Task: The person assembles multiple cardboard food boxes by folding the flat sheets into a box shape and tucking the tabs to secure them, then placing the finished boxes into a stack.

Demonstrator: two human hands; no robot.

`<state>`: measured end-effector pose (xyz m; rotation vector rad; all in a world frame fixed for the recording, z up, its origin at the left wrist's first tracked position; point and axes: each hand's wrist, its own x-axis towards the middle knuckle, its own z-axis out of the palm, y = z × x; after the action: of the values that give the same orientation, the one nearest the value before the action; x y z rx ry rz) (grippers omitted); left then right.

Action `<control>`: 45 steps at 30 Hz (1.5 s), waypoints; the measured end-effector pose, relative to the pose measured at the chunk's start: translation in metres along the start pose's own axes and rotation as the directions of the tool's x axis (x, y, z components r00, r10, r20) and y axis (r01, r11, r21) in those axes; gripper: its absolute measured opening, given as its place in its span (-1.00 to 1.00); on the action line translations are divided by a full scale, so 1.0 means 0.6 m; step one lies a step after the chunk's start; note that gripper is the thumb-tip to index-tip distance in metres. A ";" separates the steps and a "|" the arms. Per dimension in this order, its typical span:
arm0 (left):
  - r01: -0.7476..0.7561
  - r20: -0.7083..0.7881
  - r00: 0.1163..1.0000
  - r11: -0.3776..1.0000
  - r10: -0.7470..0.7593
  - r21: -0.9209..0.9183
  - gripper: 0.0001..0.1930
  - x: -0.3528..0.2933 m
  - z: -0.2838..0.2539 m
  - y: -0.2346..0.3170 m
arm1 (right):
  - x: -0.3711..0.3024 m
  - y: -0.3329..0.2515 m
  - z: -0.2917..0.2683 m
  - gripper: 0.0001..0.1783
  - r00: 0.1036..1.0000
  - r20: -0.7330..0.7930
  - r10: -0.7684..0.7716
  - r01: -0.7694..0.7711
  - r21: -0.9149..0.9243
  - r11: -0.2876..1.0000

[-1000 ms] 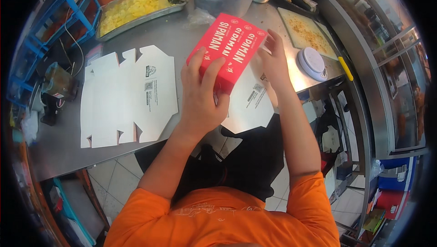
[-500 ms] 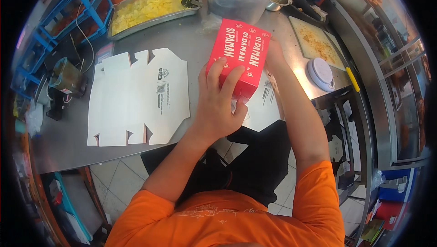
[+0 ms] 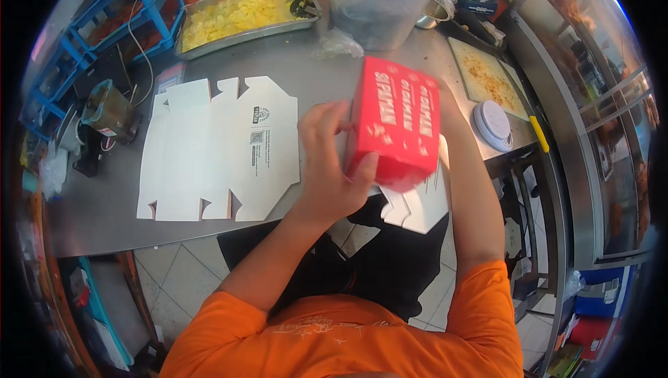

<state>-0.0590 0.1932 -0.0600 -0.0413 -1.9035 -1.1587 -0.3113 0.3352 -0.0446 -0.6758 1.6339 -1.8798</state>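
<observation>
Red card sides make up the box (image 3: pixel 396 124), which sits between the person's hands, toward one o'clock from the middle of the view. The left hand (image 3: pixel 325 172) holds it at its eight o'clock corner, thumb across the near face and fingers bent against the side. The right hand (image 3: pixel 451 110) is at the box's three o'clock side; its fingers are hidden behind it, so I cannot tell how they grip.

At nine o'clock a flat white carton sheet (image 3: pixel 188 159) lies on the steel surface (image 3: pixel 97 190). Another white sheet (image 3: pixel 426 211) shows below the box, toward four o'clock, and seems to jut past the near edge; a brush from the box or right forearm could tip it to the floor. The box's near end looks tilted and blurred: squeezed too hard by the left thumb, its thin wall might crease.
</observation>
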 end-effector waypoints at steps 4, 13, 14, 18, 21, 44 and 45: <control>0.352 0.121 0.936 0.853 -0.331 -0.385 -0.23 0.009 -0.004 0.003 | -0.065 0.004 0.014 -0.69 0.999 -0.027 0.018 -0.021 -0.099 0.995; 0.582 0.477 0.812 0.423 -0.335 -0.694 -0.14 0.025 -0.012 0.030 | -0.115 -0.018 0.037 -0.73 0.981 0.001 -0.195 0.176 -0.438 0.882; 0.583 0.478 0.812 0.424 -0.335 -0.693 -0.14 0.025 -0.012 0.027 | -0.116 -0.019 0.039 -0.75 0.983 -0.009 -0.183 0.159 -0.456 0.876; 0.597 0.511 0.802 0.442 -0.309 -0.670 -0.11 0.026 -0.006 0.018 | -0.114 -0.013 0.033 -0.78 0.983 0.050 -0.175 0.178 -0.470 0.865; 0.595 0.507 0.804 0.444 -0.311 -0.670 -0.12 0.028 -0.007 0.023 | -0.114 -0.011 0.035 -0.78 0.979 0.053 -0.194 0.190 -0.559 0.807; -0.386 -0.160 0.874 0.856 0.458 0.345 -0.29 -0.017 -0.018 0.002 | -0.162 0.007 0.068 -0.51 0.840 -0.137 -0.524 0.164 -0.858 0.487; -0.375 -0.145 0.883 0.858 0.446 0.352 -0.33 -0.020 -0.031 0.015 | -0.188 0.028 0.047 -0.56 0.835 -0.251 -0.489 0.085 -0.821 0.565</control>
<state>-0.0354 0.1892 -0.0587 -0.1347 -1.7439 -0.5362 -0.2094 0.3916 -0.0590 -0.9441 2.9072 -1.5049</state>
